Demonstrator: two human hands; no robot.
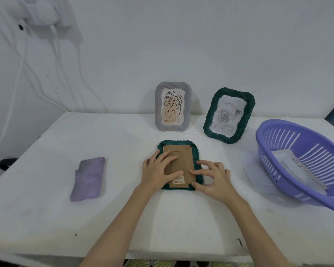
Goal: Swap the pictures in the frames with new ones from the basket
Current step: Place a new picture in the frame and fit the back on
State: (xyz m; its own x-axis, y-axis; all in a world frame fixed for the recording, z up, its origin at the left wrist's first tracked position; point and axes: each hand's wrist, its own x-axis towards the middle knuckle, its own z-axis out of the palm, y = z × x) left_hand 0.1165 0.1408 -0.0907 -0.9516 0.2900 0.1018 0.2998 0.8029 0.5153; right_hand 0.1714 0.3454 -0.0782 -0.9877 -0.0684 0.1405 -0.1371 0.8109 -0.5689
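— What could go wrong here?

— The dark green frame (179,165) lies face down on the surface (46,218), cardboard backing (181,160) up. The left hand (158,170) lies flat on the backing, fingers (167,157) straight and slightly spread; the right hand (214,178) has its fingers (201,171) bent, tips on the frame's right edge, clamped on nothing as far as I can tell. If the backing is pried while the left hand bears down on it, I judge the cardboard could crease or its stand tear. Whether any glass sits beneath is hidden; if so, it could slide out when the frame is lifted.

— And the basket?

— The purple basket (278,137) stands at the right, well apart from the hands. Inside lie pale sheets (295,166), likely the new pictures; how many, I cannot tell.

— The other frames?

— A grey frame (157,112) with a leaf drawing and a second green frame (210,120) with a rose sketch stand upright by the wall.
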